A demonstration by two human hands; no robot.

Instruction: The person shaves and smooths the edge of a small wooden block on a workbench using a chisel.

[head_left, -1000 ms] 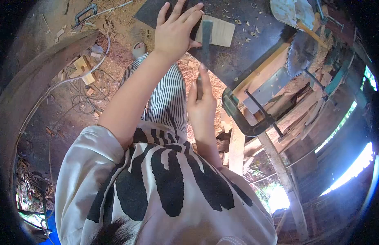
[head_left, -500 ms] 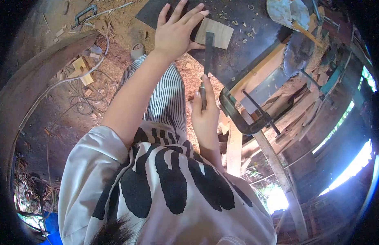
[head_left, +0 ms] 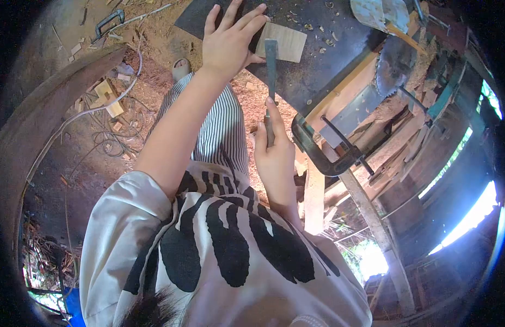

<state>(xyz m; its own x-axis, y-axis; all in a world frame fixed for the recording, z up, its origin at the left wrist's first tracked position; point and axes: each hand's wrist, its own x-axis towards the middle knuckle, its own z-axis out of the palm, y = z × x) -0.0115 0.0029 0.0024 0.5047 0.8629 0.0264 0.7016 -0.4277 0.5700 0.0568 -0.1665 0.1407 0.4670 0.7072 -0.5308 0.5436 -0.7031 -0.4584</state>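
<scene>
My left hand (head_left: pixel 228 44) lies flat, fingers spread, on the dark tabletop (head_left: pixel 323 60). Its thumb touches the left edge of a small light wooden board (head_left: pixel 290 42). My right hand (head_left: pixel 273 150) is closed around the handle of a chisel (head_left: pixel 271 65), with the forefinger stretched along the shaft. The chisel points away from me, and its blade tip rests at the board's left edge, just beside my left thumb. Wood chips lie scattered around the board.
A large C-clamp (head_left: pixel 320 150) grips the table's near edge right of my right hand. A circular saw blade (head_left: pixel 393 65) stands up from the table at the right. Wood offcuts (head_left: pixel 108 97), cables (head_left: pixel 108 143) and sawdust cover the ground at the left.
The chisel's tip has shifted slightly left and forward against the board's edge, and my right hand has moved a little with it. My left hand stays pressed down in the same spot.
</scene>
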